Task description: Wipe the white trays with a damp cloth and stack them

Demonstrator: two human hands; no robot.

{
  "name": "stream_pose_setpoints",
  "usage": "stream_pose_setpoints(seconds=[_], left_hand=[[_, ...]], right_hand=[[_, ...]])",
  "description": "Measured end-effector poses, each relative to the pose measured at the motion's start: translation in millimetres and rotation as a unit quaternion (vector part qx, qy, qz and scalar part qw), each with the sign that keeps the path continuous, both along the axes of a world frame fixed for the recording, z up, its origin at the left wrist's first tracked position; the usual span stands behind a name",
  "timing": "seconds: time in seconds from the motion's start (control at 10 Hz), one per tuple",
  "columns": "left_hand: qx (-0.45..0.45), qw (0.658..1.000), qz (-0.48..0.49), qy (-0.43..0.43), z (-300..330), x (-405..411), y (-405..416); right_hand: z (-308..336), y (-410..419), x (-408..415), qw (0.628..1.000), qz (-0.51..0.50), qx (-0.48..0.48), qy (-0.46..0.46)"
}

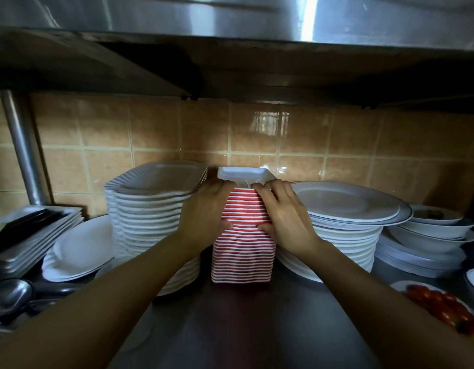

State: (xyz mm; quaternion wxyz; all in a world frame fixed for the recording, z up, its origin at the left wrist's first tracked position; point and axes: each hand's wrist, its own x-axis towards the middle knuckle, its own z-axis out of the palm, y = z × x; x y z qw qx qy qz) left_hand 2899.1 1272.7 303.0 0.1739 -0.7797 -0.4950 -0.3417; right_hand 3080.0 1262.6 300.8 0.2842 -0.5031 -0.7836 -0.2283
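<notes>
Left hand (204,209) and right hand (283,211) both gripping upper part of red-striped tray stack (243,251), fingers curled over top rim; between 2 plate piles (150,209).

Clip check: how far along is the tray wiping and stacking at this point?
Done: a tall red-and-white stack of trays stands on the counter. In hand: the left hand and right hand grip the stack's upper part, just below the top white tray. Left: unclear; no damp cloth is in view, so the wiping cannot be confirmed.
</notes>
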Motion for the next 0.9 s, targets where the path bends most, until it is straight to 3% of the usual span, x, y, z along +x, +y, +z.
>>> stream_pose_setpoints(seconds=[0.4, 0.7, 0.9], left_hand=[[-0.041, 0.998, -0.034, -0.020, -5, -5, 12], [-0.014, 1.000, -0.019, 0.008, -16, -5, -8], [-0.089, 0.995, -0.042, -0.003, -36, -20, -51]], right_hand=[[-12, 16, 3, 1.000, 0.021, -0.021, -0.011], [-25, 11, 1, 0.999, 0.035, -0.001, 0.019], [-37, -28, 2, 0.996, -0.018, -0.088, 0.015]])
